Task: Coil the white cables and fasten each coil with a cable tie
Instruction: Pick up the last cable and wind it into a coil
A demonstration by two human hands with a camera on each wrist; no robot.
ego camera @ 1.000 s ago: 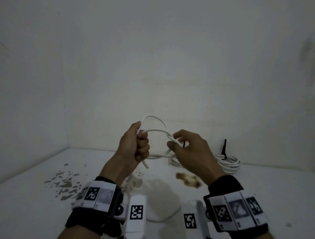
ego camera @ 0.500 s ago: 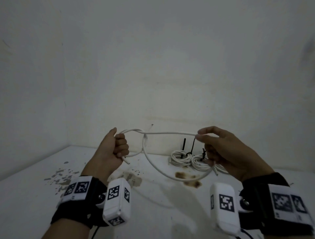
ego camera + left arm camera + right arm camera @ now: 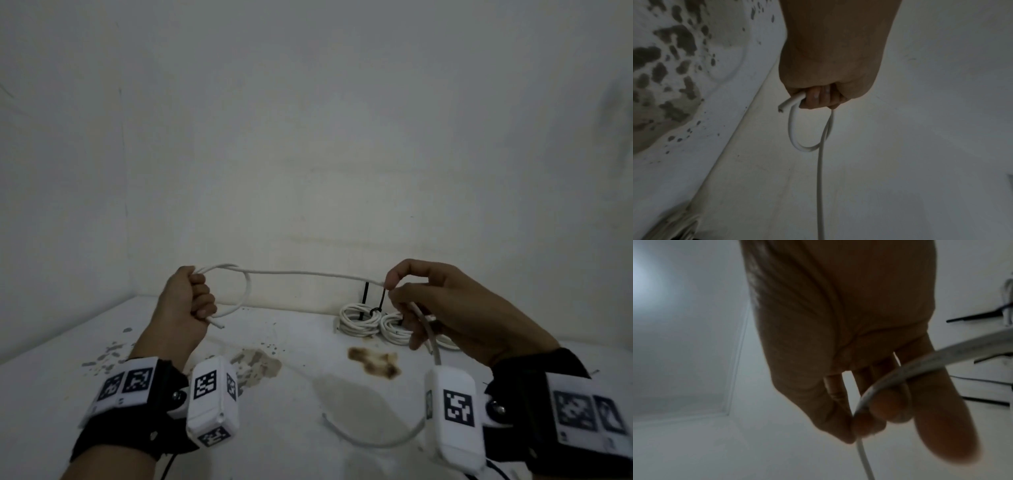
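A white cable (image 3: 308, 273) stretches nearly level in the air between my two hands. My left hand (image 3: 191, 301) makes a fist round one small loop of it (image 3: 797, 129), and the cut cable end (image 3: 784, 106) sticks out below the fist. My right hand (image 3: 404, 294) pinches the cable between thumb and forefinger (image 3: 855, 433). From there the cable bends back over the other fingers (image 3: 900, 374) and hangs down to the table, curving behind my right wrist camera. Finished white coils (image 3: 359, 318) with black cable ties (image 3: 365, 294) lie by the back wall.
The white table (image 3: 102, 342) has grey flaked patches (image 3: 109, 356) at the left and a brown stain (image 3: 375, 361) in the middle. White walls close the back and left side. Black tie tails (image 3: 972, 318) show at the right of the right wrist view.
My hands have moved apart, right hand going right, drawing the cable out straight between them. The wide hanging loop of half a second ago has shrunk to one small loop at my left fist.
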